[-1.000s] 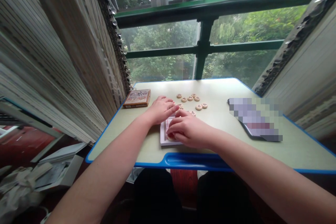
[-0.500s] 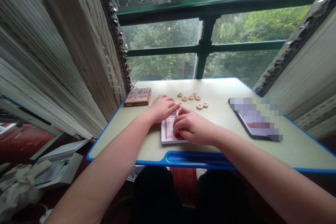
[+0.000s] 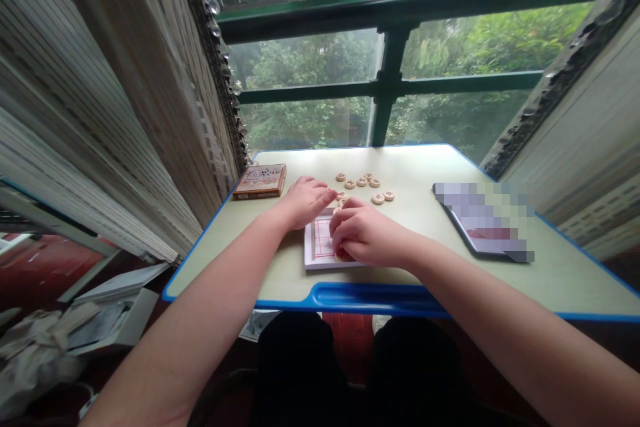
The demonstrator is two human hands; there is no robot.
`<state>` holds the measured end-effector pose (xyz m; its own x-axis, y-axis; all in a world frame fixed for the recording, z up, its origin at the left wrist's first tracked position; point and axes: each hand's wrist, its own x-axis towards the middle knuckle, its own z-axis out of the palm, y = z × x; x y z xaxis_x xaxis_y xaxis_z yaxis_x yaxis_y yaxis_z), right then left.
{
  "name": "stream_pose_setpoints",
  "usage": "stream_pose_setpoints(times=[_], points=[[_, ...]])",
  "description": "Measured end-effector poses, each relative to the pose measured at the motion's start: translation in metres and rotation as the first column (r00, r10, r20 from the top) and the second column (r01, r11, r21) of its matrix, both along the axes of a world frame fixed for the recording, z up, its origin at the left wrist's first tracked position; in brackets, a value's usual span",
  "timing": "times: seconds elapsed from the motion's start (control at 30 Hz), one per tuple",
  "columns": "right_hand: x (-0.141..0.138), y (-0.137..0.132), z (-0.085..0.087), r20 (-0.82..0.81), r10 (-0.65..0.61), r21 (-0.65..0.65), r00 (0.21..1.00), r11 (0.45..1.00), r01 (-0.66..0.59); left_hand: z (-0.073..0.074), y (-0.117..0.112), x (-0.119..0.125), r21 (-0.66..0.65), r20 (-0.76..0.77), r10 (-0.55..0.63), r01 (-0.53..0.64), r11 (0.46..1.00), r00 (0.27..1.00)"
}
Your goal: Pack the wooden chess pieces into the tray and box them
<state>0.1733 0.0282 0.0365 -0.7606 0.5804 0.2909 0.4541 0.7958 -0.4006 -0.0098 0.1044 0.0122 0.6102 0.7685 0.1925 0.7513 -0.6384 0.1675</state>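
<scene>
Mid-frame on the table [image 3: 425, 233], the right hand [image 3: 367, 237] curls its fingers shut on a small wooden disc [image 3: 343, 255] lying on the paper board [image 3: 316, 250]. The left hand [image 3: 305, 200] rests flat, fingers open, just above. The disc looks light, hard and smooth: pinch its rim.

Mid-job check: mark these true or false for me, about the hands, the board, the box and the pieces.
The right hand lies on the red-lined board. True.
The brown box sits right of both hands. False: it lies to their left.
Loose round pieces lie on the desk beyond the hands. True.
The left hand holds the box up. False: it rests low by the board, apart from the box.
</scene>
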Motion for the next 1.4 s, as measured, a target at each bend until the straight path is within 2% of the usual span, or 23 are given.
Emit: stream_pose_setpoints(times=[0.33, 0.47, 0.63, 0.83, 1.07, 1.2, 1.3, 1.4], points=[[-0.0002, -0.0019, 0.0013, -0.006, 0.039, 0.051, 0.999, 0.998, -0.038, 0.0, 0.0013, -0.0001, -0.005, -0.005, 0.01, -0.01, 1.0, 1.0], [0.0006, -0.0028, 0.0045, -0.003, 0.015, 0.044, 1.0, 0.999, -0.015, 0.0006, 0.0005, 0.0012, -0.011, -0.002, 0.002, -0.003, 1.0, 1.0], [0.0007, -0.0024, 0.0032, -0.029, 0.001, 0.045, 1.0, 0.999, 0.0, 0.0004, -0.0022, 0.0003, -0.026, 0.066, 0.018, -0.016, 1.0, 0.998], [0.0005, -0.0034, 0.0011, -0.026, 0.054, 0.049, 0.998, 0.997, -0.053, 0.0017, -0.0036, -0.0011, -0.041, 0.081, 0.021, -0.017, 0.999, 0.996], [0.0014, -0.0024, 0.0014, -0.012, 0.039, 0.065, 0.999, 0.997, -0.039, 0.0027, -0.0034, 0.0001, -0.042, 0.06, 0.024, -0.021, 0.999, 0.998], [0.001, -0.0027, -0.0002, -0.017, 0.03, 0.074, 0.999, 0.997, -0.028, 0.0006, 0.0002, -0.0011, -0.026, 0.085, -0.026, 0.028, 0.999, 0.996], [0.0018, -0.0031, -0.0003, -0.043, 0.033, 0.08, 0.999, 0.996, -0.029, -0.0019, 0.0039, -0.0025, -0.027, 0.11, -0.018, 0.021, 0.999, 0.994], [0.0039, -0.002, 0.0016, -0.102, 0.0, 0.133, 0.995, 0.991, 0.013, -0.0039, 0.0058, -0.0026, -0.056, 0.064, -0.031, 0.034, 0.998, 0.997]])
